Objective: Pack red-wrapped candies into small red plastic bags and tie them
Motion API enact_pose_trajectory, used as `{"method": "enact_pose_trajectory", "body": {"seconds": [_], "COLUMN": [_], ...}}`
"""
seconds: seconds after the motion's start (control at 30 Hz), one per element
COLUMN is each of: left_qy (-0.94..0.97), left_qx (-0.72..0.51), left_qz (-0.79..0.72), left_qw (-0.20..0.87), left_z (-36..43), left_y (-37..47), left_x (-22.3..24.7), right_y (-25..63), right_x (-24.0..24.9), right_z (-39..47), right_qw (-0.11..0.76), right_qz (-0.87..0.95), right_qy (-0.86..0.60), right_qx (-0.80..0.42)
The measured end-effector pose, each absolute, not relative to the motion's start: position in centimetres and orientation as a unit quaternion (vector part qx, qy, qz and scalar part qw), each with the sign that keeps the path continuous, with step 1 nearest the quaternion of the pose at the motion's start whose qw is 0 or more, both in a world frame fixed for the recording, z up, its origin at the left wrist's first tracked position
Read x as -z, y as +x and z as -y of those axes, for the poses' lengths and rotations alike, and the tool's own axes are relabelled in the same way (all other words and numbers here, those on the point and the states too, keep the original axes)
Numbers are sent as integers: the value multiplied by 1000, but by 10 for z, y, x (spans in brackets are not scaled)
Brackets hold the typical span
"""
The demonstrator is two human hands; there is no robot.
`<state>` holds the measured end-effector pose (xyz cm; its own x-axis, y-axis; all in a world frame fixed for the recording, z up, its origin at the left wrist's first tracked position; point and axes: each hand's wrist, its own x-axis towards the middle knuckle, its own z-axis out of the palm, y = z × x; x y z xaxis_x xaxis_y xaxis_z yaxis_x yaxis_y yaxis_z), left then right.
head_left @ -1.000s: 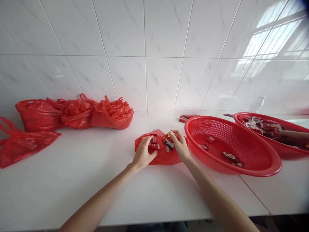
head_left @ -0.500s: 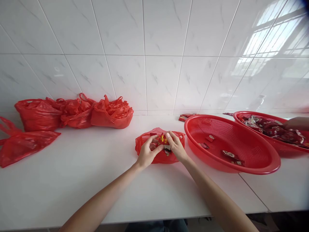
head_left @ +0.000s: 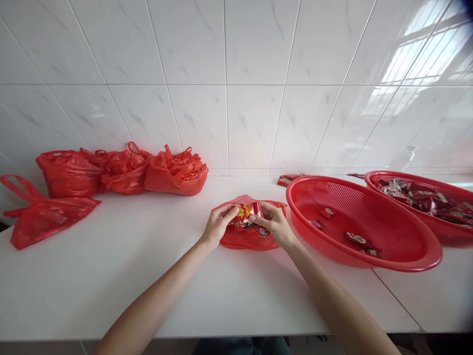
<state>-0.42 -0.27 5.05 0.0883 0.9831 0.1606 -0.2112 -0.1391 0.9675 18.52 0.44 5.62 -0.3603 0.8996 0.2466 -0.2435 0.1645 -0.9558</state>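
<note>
Between my two hands is a small red snack packet (head_left: 244,215) with gold and white print, its printed side facing up. My left hand (head_left: 219,223) pinches its left end, thumb on top. On the right end, my right hand (head_left: 274,223) grips it the same way. Both hands are over an open red plastic bag (head_left: 246,242) lying on the white counter (head_left: 177,291). Part of another packet (head_left: 263,230) shows in the bag under my right thumb; the rest of the contents is hidden.
A red basket (head_left: 417,259) with a few packets stands right of the bag. Beyond it, a second basket (head_left: 439,229) holds several wrapped packets. Full red bags (head_left: 177,177) line the tiled wall at left, with a flatter bag (head_left: 53,222) before them. Another packet (head_left: 288,180) lies by the wall.
The packet, crumpled and partly covered by my fingers before, now lies flat and stretched between both hands. A person's hand over the far right basket has gone out of view.
</note>
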Motion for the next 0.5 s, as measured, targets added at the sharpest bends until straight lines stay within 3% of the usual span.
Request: {"method": "enact_pose_trajectory", "body": {"seconds": [0.2,0.37,0.5], "left_qy": [444,452,434], "left_qx": [-598,-592,-602], "left_qz": [-329,-366,-391], "left_qw": [580,558,544], "left_z": [2,0,3], "left_y": [-2,-4,-7], "left_x": [-50,-46,-50], "right_y": [183,182,182], "right_x": [-56,-56,-53], "right_z": [-5,-5,-2], "right_qw": [498,485,533], "right_qz": [543,554,631], "right_qy": [-259,-253,-327], "right_qx": [-625,-627,-459]}}
